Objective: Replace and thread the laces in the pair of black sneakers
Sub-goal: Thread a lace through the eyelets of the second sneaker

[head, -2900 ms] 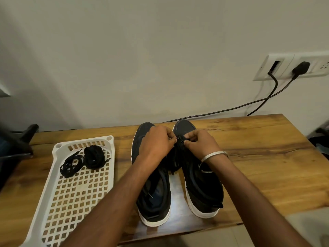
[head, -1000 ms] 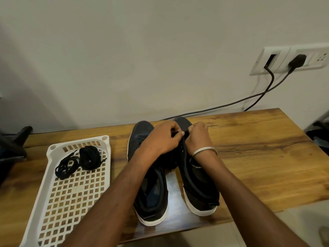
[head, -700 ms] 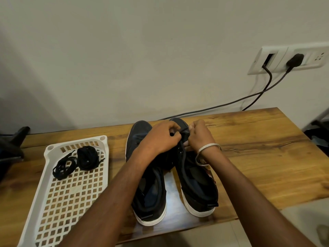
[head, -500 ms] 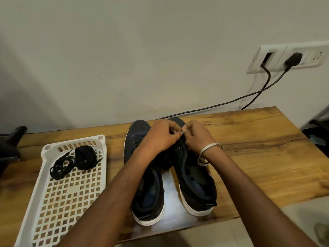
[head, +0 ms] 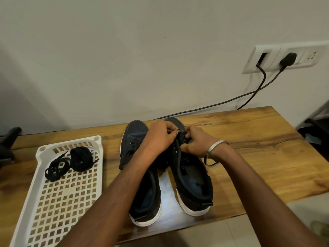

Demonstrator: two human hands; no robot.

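Two black sneakers with white soles stand side by side on the wooden table, toes toward the wall: the left sneaker and the right sneaker. Both hands meet over the front eyelets of the right sneaker. My left hand pinches a thin black lace end near the toe. My right hand, with a metal bangle on its wrist, grips the sneaker's upper beside the eyelets. A black lace runs down the right sneaker's eyelet row.
A white perforated tray lies at the left and holds two bundles of black laces. Black cables run from a wall socket down behind the table. A dark object sits at the far left edge.
Both hands have stayed over the right sneaker's front eyelets, working the lace with small finger moves. The view has shifted slightly. The tray and left sneaker have not moved.
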